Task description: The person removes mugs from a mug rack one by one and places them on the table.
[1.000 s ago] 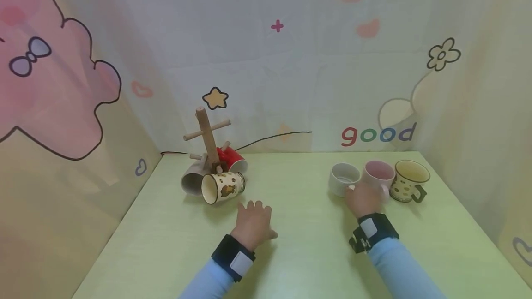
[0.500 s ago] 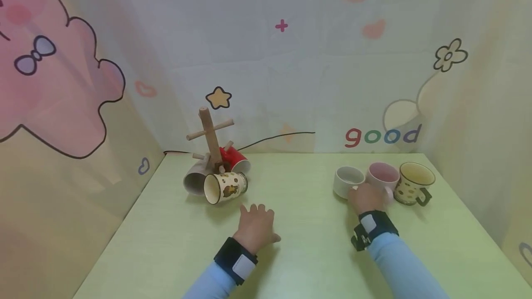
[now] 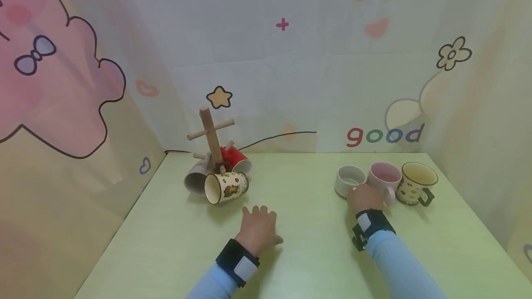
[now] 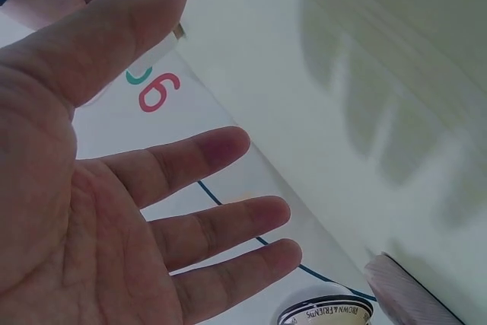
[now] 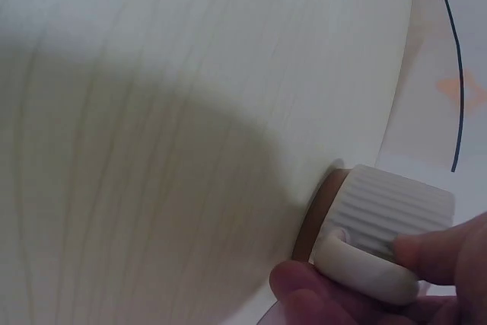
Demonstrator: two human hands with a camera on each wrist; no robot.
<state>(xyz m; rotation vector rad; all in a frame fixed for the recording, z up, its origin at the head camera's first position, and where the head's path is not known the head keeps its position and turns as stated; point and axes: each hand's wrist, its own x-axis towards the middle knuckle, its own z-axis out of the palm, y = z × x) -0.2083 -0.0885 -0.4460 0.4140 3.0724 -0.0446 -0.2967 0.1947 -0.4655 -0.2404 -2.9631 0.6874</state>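
A white ribbed mug stands on the table at the right, its handle gripped between the thumb and fingers of my right hand. Beside that hand is a pink mug, and a cream patterned mug stands to its right. My left hand hovers over the table with spread fingers and holds nothing. A cream bear-print mug, lying sideways at the wooden mug tree, is the thing nearest to it.
The wooden mug tree stands at the back left with bare upper pegs. A grey mug and a red mug hang low on it. A printed cloth wall closes off the table's back and sides.
The head view has shifted slightly, so everything sits a little further right. My right hand keeps its grip at the white mug, and my left hand stays nearly still.
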